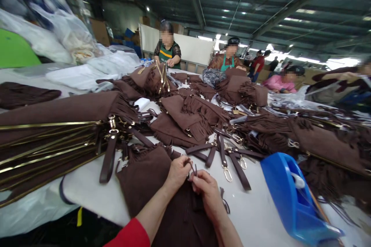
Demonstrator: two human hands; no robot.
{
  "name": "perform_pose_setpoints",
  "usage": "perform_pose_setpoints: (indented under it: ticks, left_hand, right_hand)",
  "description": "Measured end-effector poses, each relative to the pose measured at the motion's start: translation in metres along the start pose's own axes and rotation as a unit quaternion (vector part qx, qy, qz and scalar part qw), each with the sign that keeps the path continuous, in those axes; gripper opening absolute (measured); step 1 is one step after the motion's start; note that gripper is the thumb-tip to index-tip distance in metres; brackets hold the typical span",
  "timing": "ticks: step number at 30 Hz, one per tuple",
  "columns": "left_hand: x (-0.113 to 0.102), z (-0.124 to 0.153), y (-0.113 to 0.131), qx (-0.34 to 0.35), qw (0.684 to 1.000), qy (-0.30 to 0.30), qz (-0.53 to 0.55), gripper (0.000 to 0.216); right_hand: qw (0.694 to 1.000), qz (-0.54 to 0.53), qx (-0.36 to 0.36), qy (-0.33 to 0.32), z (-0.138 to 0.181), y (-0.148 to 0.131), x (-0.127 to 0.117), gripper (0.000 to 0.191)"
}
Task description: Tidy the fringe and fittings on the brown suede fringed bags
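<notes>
A dark brown fringed pouch (145, 177) lies flat in front of me at the table's edge. Over its right side, my left hand (179, 170) pinches a thin brown cord (193, 168). Close beside it, my right hand (205, 185) has its fingertips closed on the same cord, the two hands almost touching. A small dark tassel-like piece (224, 200) lies on the table right of my right hand. Just beyond my hands are several brown wrist straps (222, 150) with gold clasps.
A stack of brown pouches with gold zippers (52, 135) lies at left, a strap hanging from it. More fringed pouches (188, 117) are piled ahead and at right. A blue plastic holder (284, 197) stands at right. Co-workers (168, 50) are across the table; white plastic bags (95, 65) lie back left.
</notes>
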State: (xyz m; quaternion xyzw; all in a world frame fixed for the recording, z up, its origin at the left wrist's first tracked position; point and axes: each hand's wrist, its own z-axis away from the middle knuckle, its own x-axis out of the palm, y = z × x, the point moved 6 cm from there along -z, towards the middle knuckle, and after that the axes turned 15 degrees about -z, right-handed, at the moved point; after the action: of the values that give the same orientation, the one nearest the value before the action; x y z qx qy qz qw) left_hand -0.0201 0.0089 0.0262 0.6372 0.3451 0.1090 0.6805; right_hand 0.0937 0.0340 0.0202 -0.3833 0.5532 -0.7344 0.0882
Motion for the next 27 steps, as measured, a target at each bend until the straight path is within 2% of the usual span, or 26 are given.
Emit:
perform_pose_setpoints:
  ticks: [5,7,9,11,13,15,17,18,19,20,21,23,25,27]
  left_hand:
    - [-0.003,-0.009,-0.014,-0.039,0.997,0.037,0.051,0.024]
    - [-0.008,-0.014,-0.019,-0.053,0.995,0.052,0.073,0.027]
    - [-0.013,-0.015,-0.017,-0.05,0.993,0.062,0.082,0.029]
    - [-0.018,-0.008,-0.008,-0.025,0.995,0.058,0.073,0.03]
    - [-0.026,0.007,0.005,0.017,0.997,0.048,0.052,0.05]
    - [-0.044,0.029,0.014,0.082,0.994,0.072,-0.026,0.061]
    - [-0.076,0.051,0.013,0.135,0.962,0.169,-0.17,0.047]
    - [-0.097,0.062,0.006,0.13,0.932,0.24,-0.24,0.038]
    - [-0.119,0.07,-0.003,0.099,0.898,0.307,-0.3,0.034]
    - [-0.139,0.075,-0.014,0.056,0.864,0.35,-0.358,0.034]
    - [-0.156,0.077,-0.025,0.012,0.829,0.367,-0.421,0.035]
    - [-0.178,0.072,-0.041,-0.063,0.777,0.34,-0.526,0.035]
    - [-0.188,0.064,-0.045,-0.104,0.751,0.305,-0.576,0.03]
    - [-0.191,0.058,-0.041,-0.122,0.743,0.298,-0.586,0.025]
  right_hand:
    - [0.994,-0.092,0.008,-0.051,0.005,-0.002,-0.005,0.023]
    - [0.988,-0.148,-0.005,-0.048,0.005,-0.004,-0.007,0.029]
    - [0.985,-0.17,-0.009,-0.023,0.004,-0.003,-0.011,0.026]
    - [0.991,-0.129,0.003,0.033,0.003,0.002,-0.019,0.022]
    - [0.996,-0.044,0.017,0.076,0.003,0.007,-0.027,0.034]
    - [0.995,0.047,0.021,0.089,0.003,0.01,-0.033,0.041]
    - [0.991,0.107,0.016,0.082,0.002,0.013,-0.036,0.041]
    - [0.989,0.123,0.015,0.079,0.002,0.014,-0.037,0.041]
    - [0.988,0.135,0.014,0.076,0.002,0.015,-0.037,0.04]
    - [0.987,0.144,0.014,0.069,0.002,0.016,-0.036,0.039]
    - [0.987,0.15,0.014,0.061,0.001,0.016,-0.035,0.038]
    - [0.986,0.157,0.016,0.047,0.001,0.015,-0.032,0.037]
    - [0.986,0.16,0.018,0.044,0.003,0.014,-0.03,0.038]
    - [0.984,0.168,0.018,0.049,0.007,0.013,-0.029,0.038]
